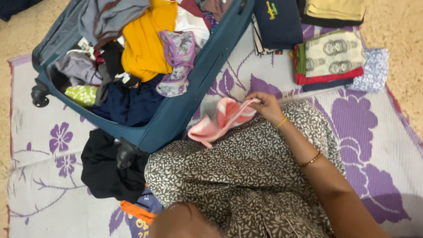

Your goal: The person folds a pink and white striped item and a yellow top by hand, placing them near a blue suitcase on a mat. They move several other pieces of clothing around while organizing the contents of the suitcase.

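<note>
Clearly the right hand pinches the pink-and-white cloth on the lap, near the mat's middle; smoothing it flat suits a neat fold. Beyond, the open suitcase brims; folded stacks line the far edge. Left hand unseen.

Soft matt pink-and-white cloth; woven plastic-looking mat with a fine ribbed, faintly glossy face; teal suitcase in matt textile shell with smooth black plastic wheels; printed cotton-like dress fabric; thin shiny metal bangles; speckled, rough-looking floor.
</note>
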